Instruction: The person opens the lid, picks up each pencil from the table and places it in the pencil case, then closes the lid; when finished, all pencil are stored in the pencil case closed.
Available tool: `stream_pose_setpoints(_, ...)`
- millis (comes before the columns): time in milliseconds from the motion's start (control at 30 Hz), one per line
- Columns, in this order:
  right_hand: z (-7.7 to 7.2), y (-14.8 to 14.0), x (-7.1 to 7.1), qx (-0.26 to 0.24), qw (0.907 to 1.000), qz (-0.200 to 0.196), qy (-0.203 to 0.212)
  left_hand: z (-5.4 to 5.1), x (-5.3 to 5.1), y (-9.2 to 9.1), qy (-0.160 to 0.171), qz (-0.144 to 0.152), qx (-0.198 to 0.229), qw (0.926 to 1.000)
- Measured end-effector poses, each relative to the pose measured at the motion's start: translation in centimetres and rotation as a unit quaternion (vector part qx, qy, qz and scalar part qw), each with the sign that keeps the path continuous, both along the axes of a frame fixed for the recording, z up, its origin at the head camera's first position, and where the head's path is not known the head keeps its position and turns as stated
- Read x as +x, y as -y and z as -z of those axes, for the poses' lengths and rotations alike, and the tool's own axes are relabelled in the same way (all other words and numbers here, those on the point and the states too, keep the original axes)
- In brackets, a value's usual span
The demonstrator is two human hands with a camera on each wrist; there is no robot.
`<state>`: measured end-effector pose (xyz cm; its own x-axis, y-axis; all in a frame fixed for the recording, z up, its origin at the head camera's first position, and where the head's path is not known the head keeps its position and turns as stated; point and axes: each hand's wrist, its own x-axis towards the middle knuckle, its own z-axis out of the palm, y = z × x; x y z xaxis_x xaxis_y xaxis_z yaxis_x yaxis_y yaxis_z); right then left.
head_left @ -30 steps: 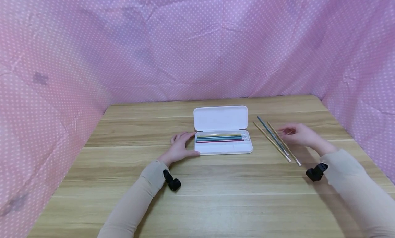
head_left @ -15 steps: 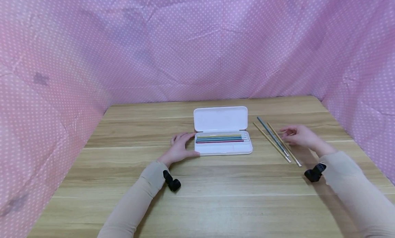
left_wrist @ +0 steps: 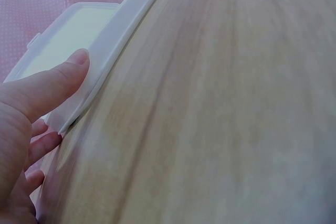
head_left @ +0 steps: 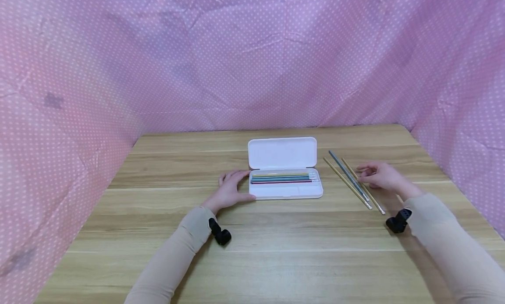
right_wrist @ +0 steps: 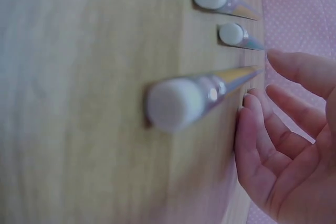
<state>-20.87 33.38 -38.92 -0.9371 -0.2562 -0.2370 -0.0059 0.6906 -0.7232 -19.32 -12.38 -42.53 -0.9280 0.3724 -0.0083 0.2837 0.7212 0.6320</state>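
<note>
Left hand (head_left: 227, 194) is gripping one case (head_left: 276, 191) of hard-to-count pencils (head_left: 281, 178); right hand (head_left: 382, 177), fingers parted, is hovering at three loose pencils (head_left: 349, 176).

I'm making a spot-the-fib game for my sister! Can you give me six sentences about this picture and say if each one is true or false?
1. A white plastic pencil case lies open. True.
2. Five pencils lie loose outside the case. False: three do, two slim gold pencils and one slim blue pencil.
3. The bare left hand touches the case. True.
4. The cloth behind is green with stripes. False: it is pink fabric with pale dots.
5. A slim dark red pencil lies inside the case. True.
6. The tabletop is black. False: it is light brown, wood-patterned.
</note>
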Motion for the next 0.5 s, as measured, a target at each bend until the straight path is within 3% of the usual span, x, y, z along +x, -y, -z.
stream_pose_setpoints(500, -0.03, 0.15, -0.70, 0.009, 0.9995, -0.018, 0.023, 0.36, -0.22, 0.02, 0.001, -0.002, -0.002, 1.0000)
